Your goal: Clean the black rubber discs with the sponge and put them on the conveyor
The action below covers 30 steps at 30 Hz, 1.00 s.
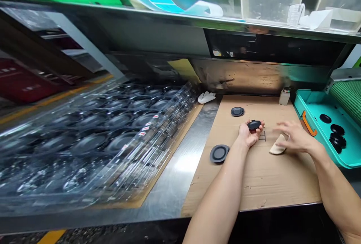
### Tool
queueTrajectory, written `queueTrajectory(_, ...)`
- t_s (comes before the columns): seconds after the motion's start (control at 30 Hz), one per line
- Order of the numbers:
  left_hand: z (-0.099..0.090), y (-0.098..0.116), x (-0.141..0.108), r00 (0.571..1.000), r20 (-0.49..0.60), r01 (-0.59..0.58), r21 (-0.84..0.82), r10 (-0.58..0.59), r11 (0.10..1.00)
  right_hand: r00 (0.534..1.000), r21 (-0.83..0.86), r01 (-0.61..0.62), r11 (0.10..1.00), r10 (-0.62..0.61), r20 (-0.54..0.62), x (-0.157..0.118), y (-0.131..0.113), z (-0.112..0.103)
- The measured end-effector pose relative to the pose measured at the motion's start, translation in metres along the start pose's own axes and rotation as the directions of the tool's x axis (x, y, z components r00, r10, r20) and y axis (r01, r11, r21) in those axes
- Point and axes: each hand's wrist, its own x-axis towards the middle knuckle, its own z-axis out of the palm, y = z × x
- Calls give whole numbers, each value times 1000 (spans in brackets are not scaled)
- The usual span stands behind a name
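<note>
Clear tray stack (pixel 93 138) on the table (pixel 180 168) holds many black discs; teal bin (pixel 316 102) holds a few. Two discs lie loose on the cardboard sheet (pixel 262 176): one near (pixel 219 153), one far (pixel 237 112). Left hand (pixel 248 134) grips a black disc (pixel 254 125); right hand (pixel 293 136), blurred and open, rests over a beige pad (pixel 277 148), so most appear unprocessed.

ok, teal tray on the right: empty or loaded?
Loaded, partly. The teal tray holds several black discs at its far side; the rest of its floor is bare.
</note>
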Motion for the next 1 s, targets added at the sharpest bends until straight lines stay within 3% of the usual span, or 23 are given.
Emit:
queueTrajectory(0.07, -1, 0, 2, 1000, 2, -9, -19, 9, 1000, 976, 34, 86, 996, -91, 196, -5, -2, 1)
queueTrajectory(0.13, -3, -1, 5, 999, 5, -38, -7, 38, 999, 961, 30, 75, 997, -80, 263, -6, -2, 4)
queueTrajectory(0.23, -5, -4, 10, 988, 3, -153, 76, 153, 985, 984, 55, 62, 997, -70, 166, 0, 0, 7)
queueTrajectory(0.33, -5, -15, 18, 950, 11, -309, 174, 312, 935, 997, 134, -24, 991, 34, -72, 9, -7, 11)
queueTrajectory(0.4, -2, -27, 23, 931, 47, -363, 217, 362, 906, 950, 197, -176, 965, 219, -223, 13, -20, 18)
queueTrajectory(0.47, 1, -40, 26, 931, 97, -364, 242, 351, 899, 887, 189, -309, 932, 354, -295, 17, -37, 28)
queueTrajectory(0.57, 3, -52, 25, 946, 133, -320, 258, 295, 912, 895, 37, -336, 941, 331, -300, 21, -57, 42)
queueTrajectory(0.7, 1, -49, 21, 952, 207, -273, 239, 226, 932, 902, -42, -333, 942, 306, -304, 24, -64, 47)
queueTrajectory(0.87, -2, -41, 21, 963, 159, -252, 237, 218, 938, 932, -68, -260, 963, 232, -278, 29, -56, 50)
queueTrajectory(1.0, -5, -41, 22, 940, 180, -333, 291, 290, 897, 893, -65, -373, 926, 339, -296, 33, -34, 52)
